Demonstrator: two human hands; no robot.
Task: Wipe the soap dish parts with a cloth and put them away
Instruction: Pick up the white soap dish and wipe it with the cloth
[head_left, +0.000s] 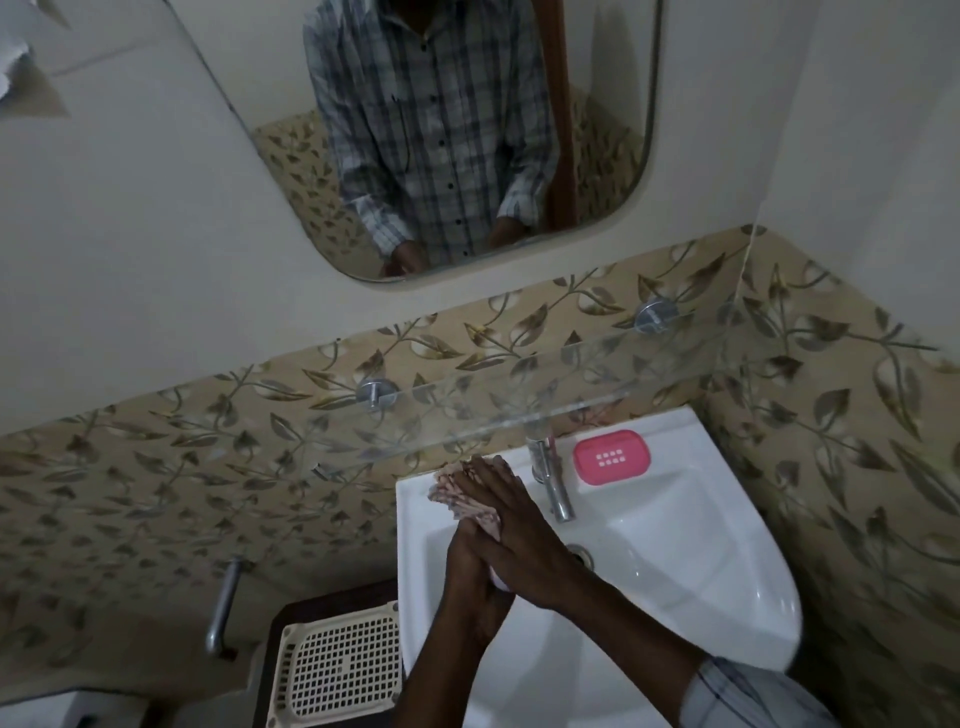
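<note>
A: How many soap dish parts?
B: Two. One pale pink plastic part (500, 583) sits between the hands over the white ceramic sink (727, 561). One bright pink slotted tray (611, 457) lies on the rim, right of the single steel tap (553, 480).
A: And the hands?
B: The left hand (467, 582) curls round the pale part. The right hand (519, 530), fingers straight, presses one patterned cloth (452, 491) onto it.

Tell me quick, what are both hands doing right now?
Left hand: closed around a pale pink soap dish part.
Right hand: open, with straight fingers pressing the cloth.
</note>
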